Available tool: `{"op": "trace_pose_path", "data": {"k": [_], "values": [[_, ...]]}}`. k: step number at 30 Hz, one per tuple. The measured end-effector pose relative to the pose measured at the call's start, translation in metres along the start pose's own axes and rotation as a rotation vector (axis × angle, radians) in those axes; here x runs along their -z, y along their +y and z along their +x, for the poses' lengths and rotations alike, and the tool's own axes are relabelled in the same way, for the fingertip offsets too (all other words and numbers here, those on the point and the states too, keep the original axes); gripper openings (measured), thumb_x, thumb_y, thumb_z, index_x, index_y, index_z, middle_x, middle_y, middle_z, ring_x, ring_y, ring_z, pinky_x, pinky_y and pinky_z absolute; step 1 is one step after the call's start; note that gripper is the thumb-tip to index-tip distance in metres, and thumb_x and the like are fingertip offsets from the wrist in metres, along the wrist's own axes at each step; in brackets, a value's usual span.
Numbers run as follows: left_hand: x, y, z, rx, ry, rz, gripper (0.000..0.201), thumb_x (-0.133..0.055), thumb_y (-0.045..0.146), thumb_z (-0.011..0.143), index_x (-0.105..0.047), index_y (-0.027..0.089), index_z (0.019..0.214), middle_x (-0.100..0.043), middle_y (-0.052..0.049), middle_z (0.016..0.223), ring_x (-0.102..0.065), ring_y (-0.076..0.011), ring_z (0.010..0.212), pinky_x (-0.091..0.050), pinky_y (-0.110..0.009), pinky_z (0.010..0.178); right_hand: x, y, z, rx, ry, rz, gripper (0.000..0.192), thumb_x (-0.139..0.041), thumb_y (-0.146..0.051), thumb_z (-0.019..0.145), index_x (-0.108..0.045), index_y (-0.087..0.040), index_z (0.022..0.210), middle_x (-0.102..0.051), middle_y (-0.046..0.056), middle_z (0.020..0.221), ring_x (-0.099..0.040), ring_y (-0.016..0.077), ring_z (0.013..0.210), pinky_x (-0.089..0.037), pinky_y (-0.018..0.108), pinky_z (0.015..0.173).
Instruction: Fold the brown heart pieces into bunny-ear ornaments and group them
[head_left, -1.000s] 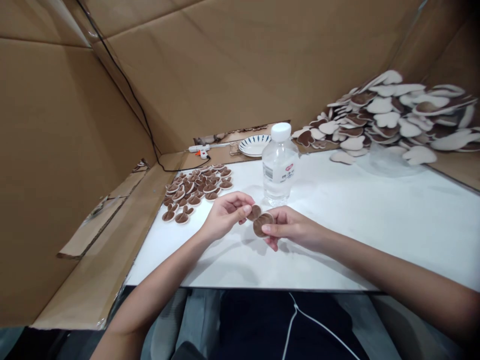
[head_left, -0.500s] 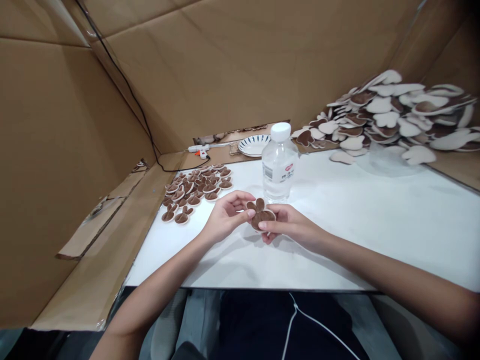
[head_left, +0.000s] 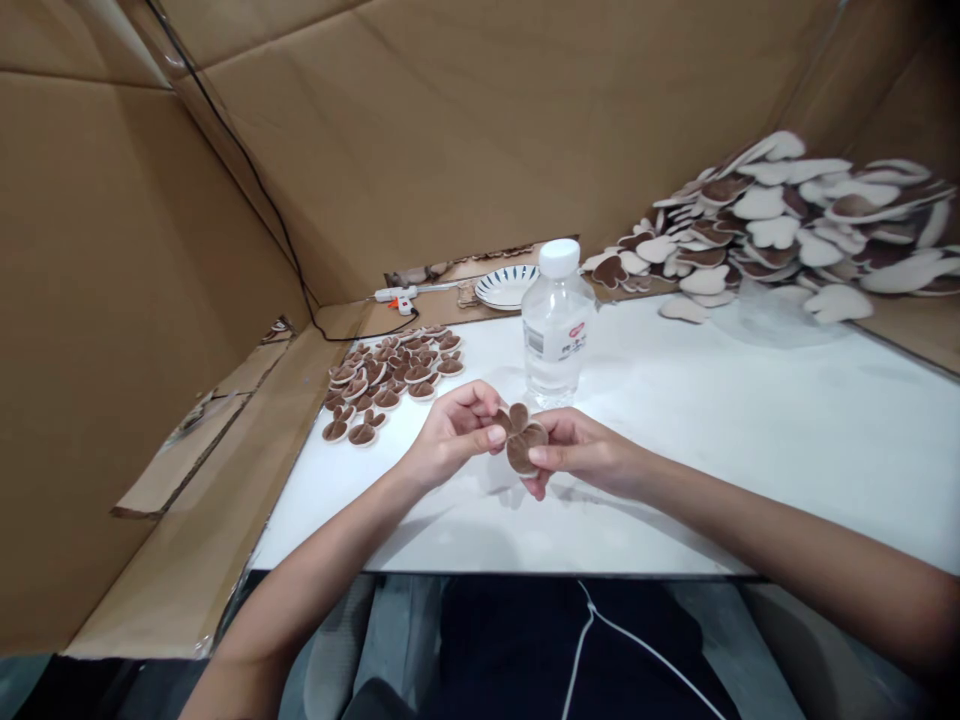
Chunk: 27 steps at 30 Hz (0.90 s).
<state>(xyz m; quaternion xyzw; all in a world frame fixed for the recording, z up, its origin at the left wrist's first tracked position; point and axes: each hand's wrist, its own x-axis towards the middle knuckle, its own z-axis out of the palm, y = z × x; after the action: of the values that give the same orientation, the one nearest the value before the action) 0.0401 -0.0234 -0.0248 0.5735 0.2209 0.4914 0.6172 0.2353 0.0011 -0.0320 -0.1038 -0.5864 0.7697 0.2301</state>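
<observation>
Between my two hands, just above the white table, is a brown bunny-head-shaped fabric piece with two rounded ears and a pale edge. My left hand pinches one ear between thumb and fingers. The round part is gripped by my right hand, its thumb on the brown face and its fingers behind. Right behind the hands stands a clear plastic bottle with a white cap. A cluster of similar brown bunny-shaped pieces lies to the left of my left hand.
At the back right rises a large heap of brown and white cut-out pieces, with clear plastic film before it. A patterned dish and a glue gun with a black cord lie at the back. Cardboard walls enclose the white table.
The bunny-shaped piece has turned and tilted slightly between my hands. My right thumb has shifted a little to the right on it. The view has moved slightly.
</observation>
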Motion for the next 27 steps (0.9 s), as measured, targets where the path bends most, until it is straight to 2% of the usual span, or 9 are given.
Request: {"op": "trace_pose_path", "data": {"k": [3,7,10,16,21,24,27], "values": [[-0.003,0.004,-0.001,-0.011,0.002,0.095,0.022,-0.073,0.018,0.074,-0.051,0.015,0.079,-0.058,-0.001,0.076,-0.053,-0.0071,0.061,-0.043,-0.019,0.056,0.000,-0.001,-0.001,-0.019,0.027,-0.018,0.013,-0.063,-0.024,0.079,-0.063,-0.011,0.080,-0.061,0.003,0.072,-0.062,0.0138,0.065,-0.052,0.028,0.063],[-0.006,0.005,-0.002,-0.054,0.104,0.239,0.021,-0.075,0.017,0.071,-0.056,0.014,0.078,-0.059,-0.001,0.074,-0.055,-0.0074,0.064,-0.044,-0.019,0.060,-0.005,-0.003,0.000,-0.032,0.238,-0.126,0.016,-0.064,-0.028,0.079,-0.059,-0.014,0.083,-0.059,0.000,0.069,-0.059,0.0119,0.064,-0.052,0.027,0.062],[-0.006,0.003,-0.002,-0.074,0.154,0.312,0.020,-0.076,0.018,0.070,-0.058,0.013,0.076,-0.059,0.000,0.069,-0.054,-0.0068,0.061,-0.044,-0.019,0.059,-0.009,-0.003,0.002,-0.040,0.337,-0.195,0.020,-0.064,-0.032,0.080,-0.055,-0.014,0.079,-0.058,-0.001,0.066,-0.057,0.0110,0.062,-0.051,0.026,0.059],[-0.007,-0.003,-0.003,-0.021,0.172,0.307,0.023,-0.078,0.023,0.068,-0.059,0.013,0.075,-0.059,0.000,0.068,-0.055,-0.0081,0.061,-0.044,-0.020,0.058,-0.012,0.000,0.004,0.023,0.372,-0.286,0.008,-0.057,-0.019,0.080,-0.056,-0.014,0.074,-0.056,-0.002,0.061,-0.053,0.0090,0.057,-0.046,0.023,0.055],[-0.008,-0.007,-0.003,-0.011,0.172,0.291,0.024,-0.079,0.022,0.067,-0.059,0.013,0.075,-0.059,0.000,0.070,-0.055,-0.0079,0.063,-0.044,-0.020,0.060,-0.015,0.001,0.004,0.043,0.433,-0.372,0.011,-0.052,-0.010,0.077,-0.053,-0.016,0.068,-0.053,-0.004,0.055,-0.048,0.0073,0.052,-0.040,0.020,0.050],[-0.006,-0.007,-0.001,0.000,0.169,0.276,0.022,-0.076,0.023,0.070,-0.058,0.013,0.076,-0.059,0.000,0.070,-0.055,-0.0083,0.063,-0.045,-0.020,0.060,-0.014,0.000,0.004,0.021,0.433,-0.393,0.009,-0.054,-0.015,0.079,-0.055,-0.016,0.070,-0.055,-0.003,0.058,-0.050,0.0082,0.053,-0.041,0.021,0.051],[-0.001,-0.004,0.001,-0.005,0.170,0.287,0.022,-0.074,0.026,0.073,-0.057,0.014,0.079,-0.058,0.000,0.070,-0.055,-0.0090,0.063,-0.045,-0.021,0.059,-0.009,-0.001,0.003,-0.012,0.391,-0.374,0.012,-0.061,-0.028,0.081,-0.060,-0.015,0.082,-0.062,0.002,0.071,-0.057,0.0118,0.063,-0.047,0.023,0.054]]}}
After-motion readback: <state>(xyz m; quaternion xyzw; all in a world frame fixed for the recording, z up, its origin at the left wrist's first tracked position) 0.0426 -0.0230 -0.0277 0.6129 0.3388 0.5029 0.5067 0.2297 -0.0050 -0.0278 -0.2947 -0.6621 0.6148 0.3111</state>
